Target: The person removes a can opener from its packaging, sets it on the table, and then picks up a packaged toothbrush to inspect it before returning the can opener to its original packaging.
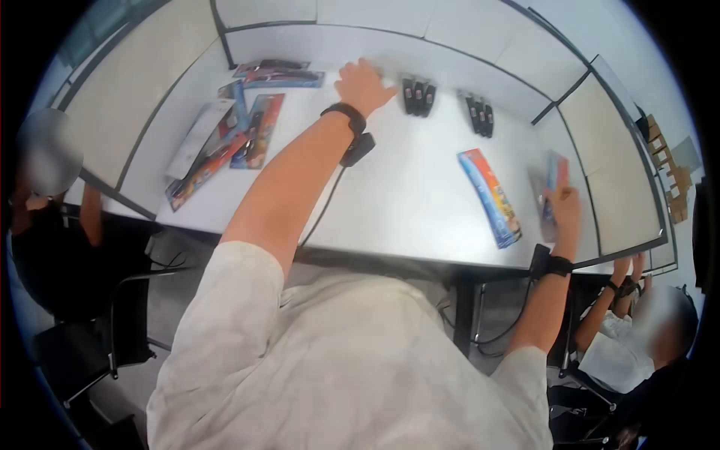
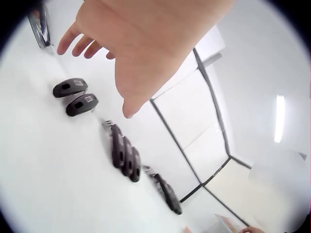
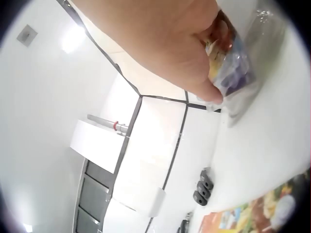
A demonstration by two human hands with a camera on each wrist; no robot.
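Your left hand (image 1: pixel 365 86): released, near two rounded black handles (image 2: pixel 81 104) | your right hand (image 1: pixel 564 208): grips one shiny plastic packet (image 1: pixel 557 169), white table (image 1: pixel 405 195)'s right side | nearby: one long flat pack (image 1: pixel 489 196)

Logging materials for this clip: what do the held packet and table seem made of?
Packet: probably glossy clear plastic over a print, given its highlights and creases. Table: perhaps white laminate, semi-gloss, judging by its smooth, softly reflecting top.
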